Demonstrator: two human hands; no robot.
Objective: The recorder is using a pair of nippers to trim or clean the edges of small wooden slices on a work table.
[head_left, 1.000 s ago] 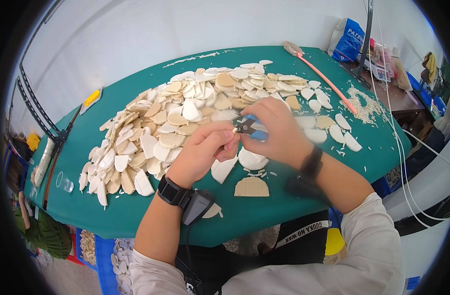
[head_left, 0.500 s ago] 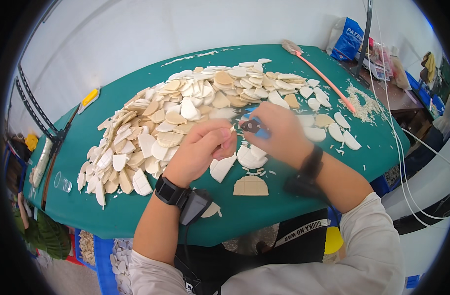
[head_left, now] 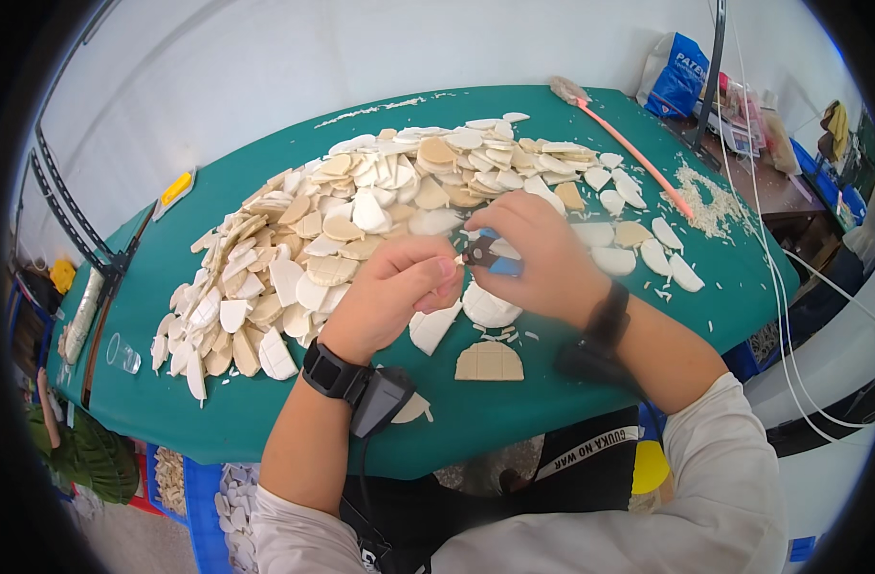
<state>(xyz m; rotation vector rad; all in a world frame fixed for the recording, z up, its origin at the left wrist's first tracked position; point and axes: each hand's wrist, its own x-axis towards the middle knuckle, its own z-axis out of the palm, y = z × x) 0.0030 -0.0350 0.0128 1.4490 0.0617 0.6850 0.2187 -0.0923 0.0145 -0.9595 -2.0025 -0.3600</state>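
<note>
My right hand [head_left: 544,256] is wrapped round a pair of nippers [head_left: 480,251] with blue handles and dark jaws. The jaws point left and meet a small pale piece [head_left: 459,259] at the fingertips of my left hand [head_left: 406,289]. That left hand is closed, thumb pressed to curled fingers; most of what it pinches is hidden. Behind both hands spreads a large heap of flat half-round pieces [head_left: 340,230], white and beige, some scored with lines. Nearer to me lie a beige half-round piece [head_left: 489,362] and a white one [head_left: 490,308].
A green-covered table [head_left: 217,426] carries everything. At the right lie a pink-handled brush [head_left: 638,161] and a pile of pale scraps [head_left: 710,203]. A clear cup [head_left: 123,355] stands near the left edge. Below is a blue bin [head_left: 205,507] with more pieces. White cables [head_left: 778,316] hang at the right.
The nippers have shifted slightly down and left, and their jaws now touch the small piece at my left fingertips. My right fingers have closed further round the handles. The left hand barely moved.
</note>
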